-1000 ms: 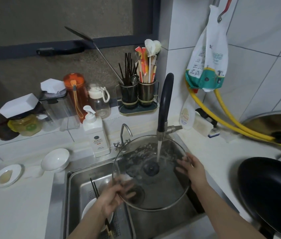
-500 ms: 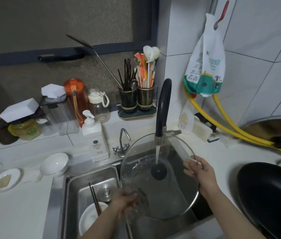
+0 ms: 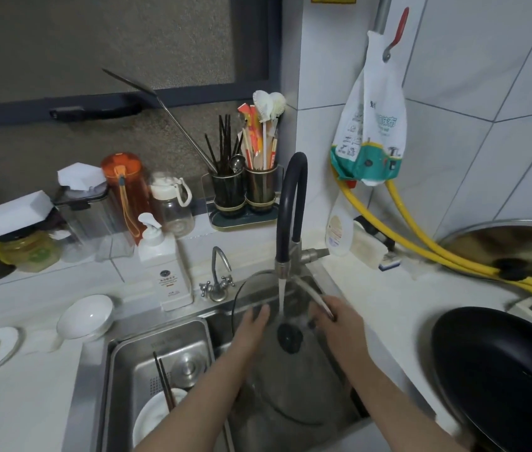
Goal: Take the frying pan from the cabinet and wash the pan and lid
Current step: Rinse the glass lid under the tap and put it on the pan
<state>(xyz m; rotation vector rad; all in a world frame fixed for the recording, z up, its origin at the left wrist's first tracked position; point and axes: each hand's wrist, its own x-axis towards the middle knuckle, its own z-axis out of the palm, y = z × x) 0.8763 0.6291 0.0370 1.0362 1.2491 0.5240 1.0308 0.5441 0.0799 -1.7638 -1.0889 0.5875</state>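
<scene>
Lid (image 3: 248, 288): clear wet glass. Sink (image 3: 121, 360): brushed steel. Frying pan (image 3: 499, 370): matt black. Faucet hose (image 3: 290, 197): matt black rubber.

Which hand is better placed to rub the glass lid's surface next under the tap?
Left. The left hand lies open and flat on the glass lid beside the water stream, free to rub. The right hand is closed on the lid's rim, steadying it.

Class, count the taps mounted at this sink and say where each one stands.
2. A tall black-necked tap at the sink's back right corner, running water onto the glass lid; a small chrome tap just left of it, beside the white pump bottle. None seem hidden.
</scene>
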